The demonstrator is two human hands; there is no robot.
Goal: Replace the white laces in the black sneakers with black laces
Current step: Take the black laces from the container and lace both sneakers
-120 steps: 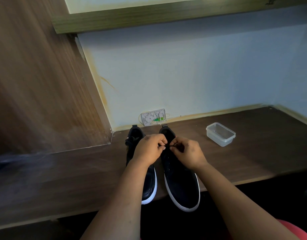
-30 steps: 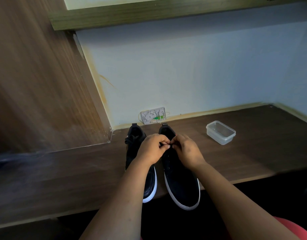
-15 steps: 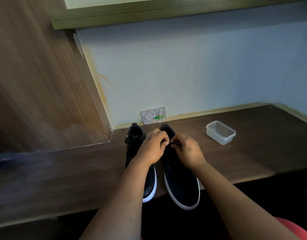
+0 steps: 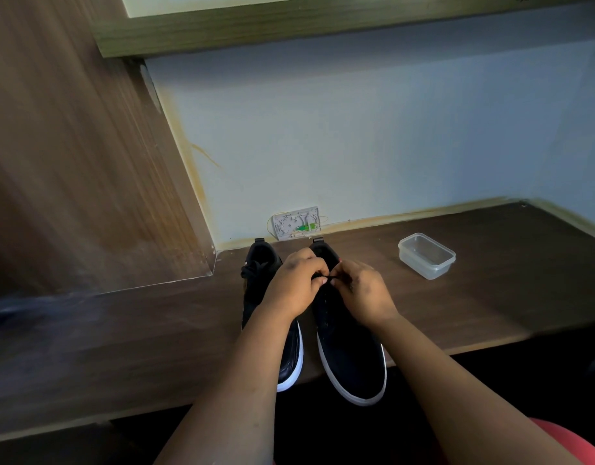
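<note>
Two black sneakers with white soles stand side by side on the dark wooden desk, toes pointing toward me and overhanging its front edge. The left sneaker (image 4: 256, 283) shows a tied black lace near its opening. Over the upper part of the right sneaker (image 4: 348, 347), my left hand (image 4: 294, 285) and my right hand (image 4: 363, 290) meet, each pinching a piece of black lace (image 4: 333, 280) between thumb and fingertips. The hands hide most of that lace. No white lace is in sight.
An empty clear plastic container (image 4: 426, 256) sits on the desk (image 4: 490, 297) to the right of the shoes. A small white wall box with wires (image 4: 296, 225) is behind them. A wooden side panel (image 4: 71, 162) rises on the left.
Both hands have stayed over the right sneaker's top, fingers working the black lace with small shifts. The shoes and the container have not moved.
</note>
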